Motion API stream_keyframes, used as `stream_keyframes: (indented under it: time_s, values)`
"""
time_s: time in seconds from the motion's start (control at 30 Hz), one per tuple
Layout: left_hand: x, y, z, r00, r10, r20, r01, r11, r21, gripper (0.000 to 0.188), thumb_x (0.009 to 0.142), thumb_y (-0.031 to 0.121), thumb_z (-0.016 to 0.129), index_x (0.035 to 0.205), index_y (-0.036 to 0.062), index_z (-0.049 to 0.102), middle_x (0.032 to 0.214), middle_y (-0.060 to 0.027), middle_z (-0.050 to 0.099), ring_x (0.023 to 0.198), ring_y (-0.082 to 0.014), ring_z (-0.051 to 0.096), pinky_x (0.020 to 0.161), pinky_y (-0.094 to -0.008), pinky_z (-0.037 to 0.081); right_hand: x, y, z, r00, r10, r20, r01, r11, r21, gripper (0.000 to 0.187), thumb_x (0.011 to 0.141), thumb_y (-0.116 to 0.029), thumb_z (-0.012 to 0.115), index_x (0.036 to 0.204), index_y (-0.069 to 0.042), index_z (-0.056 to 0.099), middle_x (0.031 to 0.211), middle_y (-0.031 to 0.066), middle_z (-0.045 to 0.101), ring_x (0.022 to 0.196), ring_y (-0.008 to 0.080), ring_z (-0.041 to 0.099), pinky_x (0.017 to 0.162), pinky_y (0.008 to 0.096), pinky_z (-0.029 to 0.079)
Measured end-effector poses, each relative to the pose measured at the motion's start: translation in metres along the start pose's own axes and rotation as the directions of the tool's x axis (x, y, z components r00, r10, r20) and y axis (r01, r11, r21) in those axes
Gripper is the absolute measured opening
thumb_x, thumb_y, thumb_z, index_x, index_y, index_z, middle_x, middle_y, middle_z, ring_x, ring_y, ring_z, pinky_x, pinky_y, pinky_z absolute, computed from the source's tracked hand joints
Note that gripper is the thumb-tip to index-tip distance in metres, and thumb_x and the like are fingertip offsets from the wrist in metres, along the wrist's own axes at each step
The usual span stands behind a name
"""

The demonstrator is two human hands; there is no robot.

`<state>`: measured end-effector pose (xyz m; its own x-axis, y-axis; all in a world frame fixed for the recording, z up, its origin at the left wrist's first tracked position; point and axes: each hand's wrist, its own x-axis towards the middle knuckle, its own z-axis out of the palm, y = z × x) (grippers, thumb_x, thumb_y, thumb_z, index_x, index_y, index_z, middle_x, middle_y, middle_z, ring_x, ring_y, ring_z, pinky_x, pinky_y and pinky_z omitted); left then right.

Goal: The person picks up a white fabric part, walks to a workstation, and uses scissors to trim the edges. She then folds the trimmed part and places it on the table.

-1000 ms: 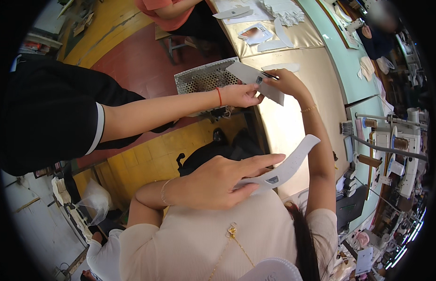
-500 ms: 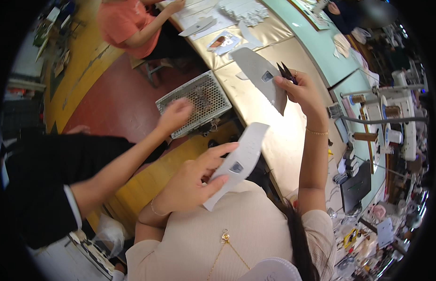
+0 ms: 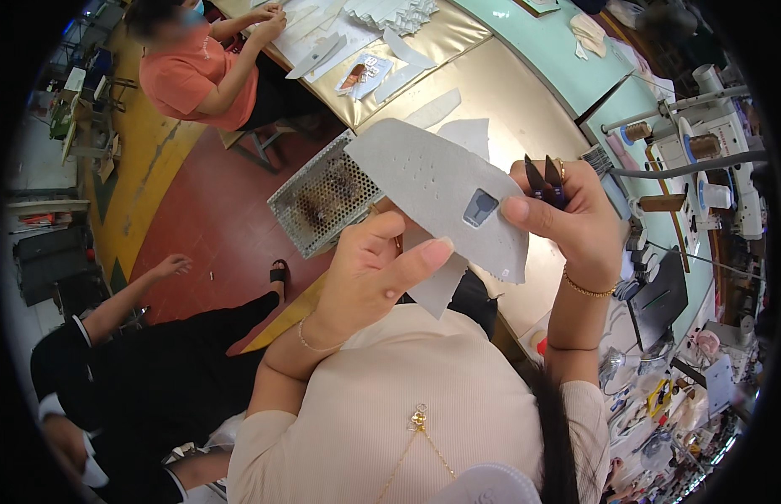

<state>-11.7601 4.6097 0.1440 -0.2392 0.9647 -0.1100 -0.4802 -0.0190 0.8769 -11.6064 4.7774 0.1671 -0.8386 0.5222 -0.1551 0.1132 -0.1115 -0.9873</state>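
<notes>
The grey piece (image 3: pixel 437 189) was held up at chest height between both hands, apparently so its small window faced the eyes: the left hand (image 3: pixel 369 269) curled shut on its lower edge at seven o'clock, the right hand (image 3: pixel 567 218) pinched its three o'clock edge. The right also clamped dark snips (image 3: pixel 543 178), handles hidden; a second layer beneath the piece was hard to make out.

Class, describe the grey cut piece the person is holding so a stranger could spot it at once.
Start at the long gold-topped table, then come to the two raised hands in front of it. Between the left hand and the right hand is a grey perforated piece. Unlike the pale pieces lying on the table, it has a small dark window cut in it.
</notes>
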Motion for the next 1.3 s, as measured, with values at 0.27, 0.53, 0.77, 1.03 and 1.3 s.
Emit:
stream_keyframes:
  time_s: [0.27,0.53,0.77,1.03,1.3]
  values:
    - [-0.002,-0.001,0.015,0.994,-0.041,-0.099,0.039,0.999,-0.024,0.024,0.090,0.006,0.061,0.111,-0.0050,0.059,0.105,-0.0059,0.061,0.096,-0.0088,0.055,0.083,-0.0239,0.046,-0.008,-0.001,0.000,1.000,0.024,0.000,-0.024,0.999,0.035,0.024,0.076,-0.019,0.078,0.080,0.002,0.065,0.065,-0.0065,0.052,0.058,0.0014,0.040,0.051,0.0181,0.029]
    - [-0.010,-0.002,0.021,0.995,-0.044,-0.091,0.039,0.998,-0.057,0.024,0.090,0.005,0.061,0.111,-0.0054,0.060,0.112,-0.0052,0.057,0.101,-0.0108,0.055,0.086,-0.0250,0.044,-0.014,-0.002,-0.001,1.000,0.012,0.027,-0.012,1.000,0.007,0.024,0.076,-0.019,0.078,0.078,0.001,0.065,0.064,-0.0071,0.049,0.057,0.0018,0.038,0.050,0.0194,0.027]
    - [-0.013,-0.009,0.022,0.997,0.015,-0.079,-0.014,1.000,0.023,0.025,0.089,0.005,0.061,0.111,-0.0067,0.060,0.114,-0.0053,0.053,0.104,-0.0114,0.053,0.087,-0.0250,0.044,-0.021,0.002,-0.002,0.999,-0.048,0.021,0.049,0.997,-0.057,0.025,0.077,-0.019,0.078,0.075,0.000,0.063,0.062,-0.0080,0.045,0.057,0.0017,0.036,0.049,0.0205,0.025]
    - [-0.012,-0.012,0.023,0.991,-0.017,-0.132,0.021,0.999,0.036,0.022,0.089,0.004,0.061,0.108,-0.0055,0.061,0.112,-0.0055,0.055,0.101,-0.0112,0.053,0.084,-0.0247,0.044,-0.026,0.001,-0.004,0.960,-0.273,0.057,0.273,0.879,-0.392,0.015,0.071,-0.008,0.076,0.082,-0.002,0.067,0.067,-0.0002,0.055,0.056,0.0073,0.046,0.048,0.0231,0.033]
    - [-0.005,-0.021,0.012,0.993,0.030,-0.113,-0.015,0.991,0.132,0.025,0.092,0.017,0.060,0.108,-0.0020,0.065,0.112,-0.0063,0.052,0.103,-0.0130,0.050,0.092,-0.0264,0.039,-0.035,0.025,0.008,0.611,-0.788,0.077,0.563,0.364,-0.742,0.025,0.063,0.003,0.073,0.086,-0.006,0.069,0.092,0.0078,0.065,0.078,0.0207,0.066,0.064,0.0284,0.054]
